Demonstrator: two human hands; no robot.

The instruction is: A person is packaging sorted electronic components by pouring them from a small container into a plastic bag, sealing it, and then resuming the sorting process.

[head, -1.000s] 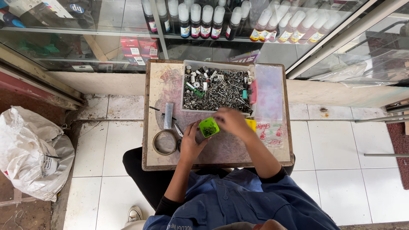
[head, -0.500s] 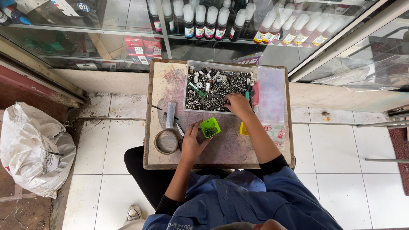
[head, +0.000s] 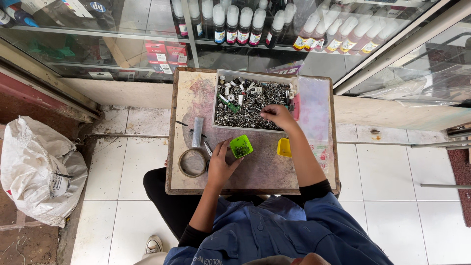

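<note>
My left hand (head: 222, 162) holds a small green cup (head: 241, 146) of tiny dark parts over a worn board (head: 255, 172) on my lap. My right hand (head: 277, 116) reaches into a clear plastic tray (head: 216, 98) full of several small metal screws and parts, fingers pinched among them. A small yellow cup (head: 284, 147) stands on the board just below my right wrist.
A roll of tape (head: 192, 162), a grey flat tool (head: 197, 131) and a thin dark tool (head: 182, 124) lie on the board's left side. A glass cabinet of ink bottles (head: 235, 24) stands ahead. A white sack (head: 41, 172) sits on the floor at left.
My right hand moved from the green cup up into the parts tray. The yellow cup it covered is now visible. The left hand still holds the green cup.
</note>
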